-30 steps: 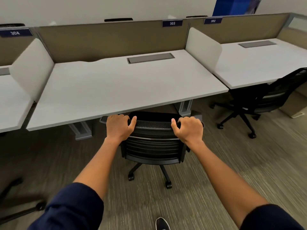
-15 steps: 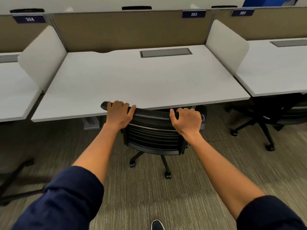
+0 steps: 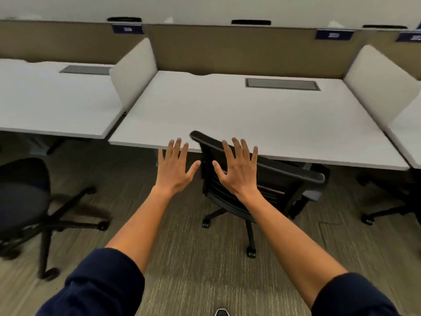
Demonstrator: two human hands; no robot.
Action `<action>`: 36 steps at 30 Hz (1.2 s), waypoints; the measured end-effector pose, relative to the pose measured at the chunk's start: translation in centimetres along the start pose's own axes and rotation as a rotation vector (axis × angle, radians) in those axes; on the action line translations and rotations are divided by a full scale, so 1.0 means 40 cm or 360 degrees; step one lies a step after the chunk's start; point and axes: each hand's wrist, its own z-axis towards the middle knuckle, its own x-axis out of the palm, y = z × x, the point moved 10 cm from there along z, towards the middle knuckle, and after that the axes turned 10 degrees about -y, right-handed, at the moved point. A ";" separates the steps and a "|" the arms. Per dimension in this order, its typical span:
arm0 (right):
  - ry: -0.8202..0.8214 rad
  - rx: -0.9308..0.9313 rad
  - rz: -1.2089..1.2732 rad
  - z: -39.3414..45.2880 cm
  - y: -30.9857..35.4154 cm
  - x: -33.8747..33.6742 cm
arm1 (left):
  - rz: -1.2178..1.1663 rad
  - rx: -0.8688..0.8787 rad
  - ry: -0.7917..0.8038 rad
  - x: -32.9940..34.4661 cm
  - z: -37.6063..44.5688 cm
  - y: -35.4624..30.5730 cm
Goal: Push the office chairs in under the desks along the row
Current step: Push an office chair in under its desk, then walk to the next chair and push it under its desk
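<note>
A black office chair (image 3: 280,179) stands pushed in under the middle white desk (image 3: 239,115), its mesh backrest against the desk's front edge and its wheeled base on the carpet. My left hand (image 3: 174,166) hovers open, fingers spread, just left of the backrest. My right hand (image 3: 237,166) is open too, in front of the backrest's left part, holding nothing. A second black chair (image 3: 25,201) stands out on the floor at the left, in front of the left desk (image 3: 52,99). A third chair's base (image 3: 387,210) shows under the right desk.
White side screens (image 3: 134,71) separate the desks, and a tan back panel (image 3: 227,49) with number plates runs behind them. Grey cable hatches (image 3: 282,84) sit in the desktops. Carpeted floor stretches in front; my shoe tip (image 3: 221,312) shows at the bottom edge.
Both hands have let go of the chair's backrest and spread open. The view has swung left, bringing the left desk and its pulled-out chair into sight.
</note>
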 end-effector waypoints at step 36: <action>0.0318 -0.0905 0.0625 -0.473 2.160 0.168 | 0.0393 -0.1131 -0.0370 -0.850 -1.248 1.727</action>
